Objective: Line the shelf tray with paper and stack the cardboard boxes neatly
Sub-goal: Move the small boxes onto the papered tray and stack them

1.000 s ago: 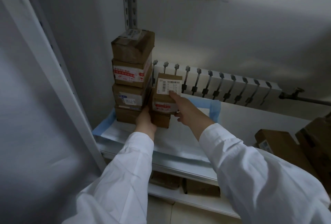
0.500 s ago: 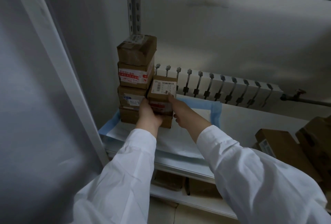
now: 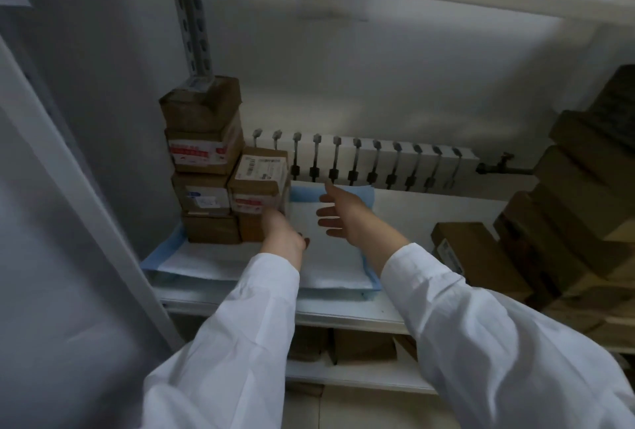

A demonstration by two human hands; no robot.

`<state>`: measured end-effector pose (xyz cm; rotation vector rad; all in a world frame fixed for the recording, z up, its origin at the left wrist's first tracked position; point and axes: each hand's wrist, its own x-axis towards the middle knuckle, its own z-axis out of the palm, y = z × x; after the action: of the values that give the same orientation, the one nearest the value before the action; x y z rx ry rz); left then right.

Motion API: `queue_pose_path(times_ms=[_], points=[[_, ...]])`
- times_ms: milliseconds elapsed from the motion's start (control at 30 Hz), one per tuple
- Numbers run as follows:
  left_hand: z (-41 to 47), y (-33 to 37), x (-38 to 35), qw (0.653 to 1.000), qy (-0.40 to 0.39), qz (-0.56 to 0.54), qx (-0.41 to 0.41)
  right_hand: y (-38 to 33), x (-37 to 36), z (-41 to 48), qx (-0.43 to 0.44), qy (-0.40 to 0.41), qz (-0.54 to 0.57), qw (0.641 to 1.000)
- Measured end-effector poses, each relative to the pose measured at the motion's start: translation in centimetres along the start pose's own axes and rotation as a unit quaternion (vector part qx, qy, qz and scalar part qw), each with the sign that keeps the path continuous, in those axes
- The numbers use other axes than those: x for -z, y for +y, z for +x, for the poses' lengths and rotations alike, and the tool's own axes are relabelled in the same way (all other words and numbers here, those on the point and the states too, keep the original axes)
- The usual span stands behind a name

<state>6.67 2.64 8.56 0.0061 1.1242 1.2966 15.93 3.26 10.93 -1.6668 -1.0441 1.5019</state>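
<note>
Right hand (image 3: 343,219) has left the labelled box (image 3: 261,171), fingers spread.

Tall box stack (image 3: 202,160) left on paper (image 3: 330,257); short stack (image 3: 259,191) just right.

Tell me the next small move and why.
Probably swing the right hand over to the loose box on the right and bring it to the short stack: that hand is open and empty above the paper, and the stack is lower than the tall stack.
</note>
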Motion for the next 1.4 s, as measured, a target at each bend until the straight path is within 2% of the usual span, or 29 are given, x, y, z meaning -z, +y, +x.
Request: queue_pose_path(times_ms=[133, 267, 400, 600, 833, 933, 1167, 1400], points=[[-1.7, -2.8, -2.5, 0.999, -0.02, 0.038, 0.015, 0.6, 3.9, -1.4, 0.011, 0.013, 0.034, 0.999], [-3.1, -5.7, -4.8, 0.994, -0.073, 0.072, 0.025, 1.4, 7.8, -1.9, 0.037, 0.09, 0.023, 0.995], [-3.9, -9.2, -6.4, 0.985, -0.094, 0.144, 0.022, 3.5, 12.2, -2.3, 0.076, 0.187, -0.054, 0.978], [-4.1, -14.9, -7.9, 0.943, -0.126, 0.303, 0.052, 6.7, 18.5, -3.5, 0.058, 0.264, -0.195, 0.943], [-5.1, -19.3, -8.4, 0.9, -0.159, 0.394, 0.101, 9.4, 22.5, -3.7, 0.001, 0.237, -0.214, 0.948], [-5.6, -20.3, -8.7, 0.893, -0.168, 0.403, 0.112, 9.8, 23.0, -3.6, 0.0, 0.232, -0.178, 0.956], [-6.3, -22.3, -9.0, 0.899, -0.18, 0.377, 0.135, 10.3, 24.4, -3.4, 0.008, 0.219, -0.133, 0.967], [-5.2, -22.6, -8.9, 0.935, -0.159, 0.302, 0.096, 10.2, 24.8, -3.7, 0.028, 0.188, -0.068, 0.979]])
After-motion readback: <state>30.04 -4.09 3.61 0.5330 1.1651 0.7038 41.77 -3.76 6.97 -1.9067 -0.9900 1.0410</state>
